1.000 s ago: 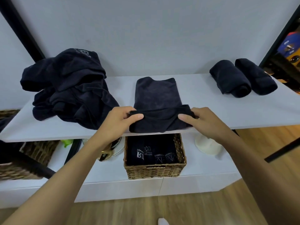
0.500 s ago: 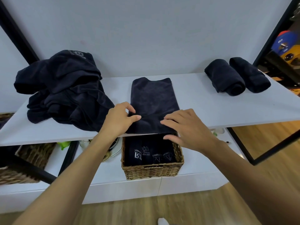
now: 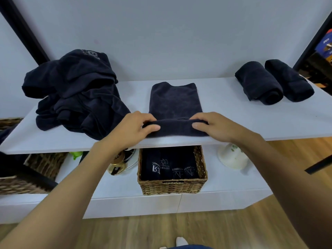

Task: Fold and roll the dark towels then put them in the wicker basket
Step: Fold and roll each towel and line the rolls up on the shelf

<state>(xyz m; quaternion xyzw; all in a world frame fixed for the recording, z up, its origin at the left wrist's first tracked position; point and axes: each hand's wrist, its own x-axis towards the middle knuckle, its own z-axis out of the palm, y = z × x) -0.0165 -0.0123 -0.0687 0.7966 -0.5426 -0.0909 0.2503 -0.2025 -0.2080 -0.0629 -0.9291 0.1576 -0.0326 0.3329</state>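
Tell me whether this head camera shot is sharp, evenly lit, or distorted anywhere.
Head view: soft even light, no glare; the folded dark towel is sharp; the long white shelf bows from wide-angle distortion; the woven wicker basket sits in its shadow, towel logos readable.

towels in the wicker basket [image 3: 172,184]: four rolled dark towels [image 3: 169,164] carry pale printing, seen upside down from this view.
leftmost roll: a large blocky mark, perhaps "b3", with a small line of letters above it, too small to read.
second roll: a thin outline logo with "hea fit" legible beneath it.
third and fourth rolls: inverted lettering that reads "ness" on each, with a thin triangular outline logo.
crumpled pile [image 3: 75,94] on the shelf: pale block characters on the topmost fold [image 3: 90,54], cut off by creases, not readable.
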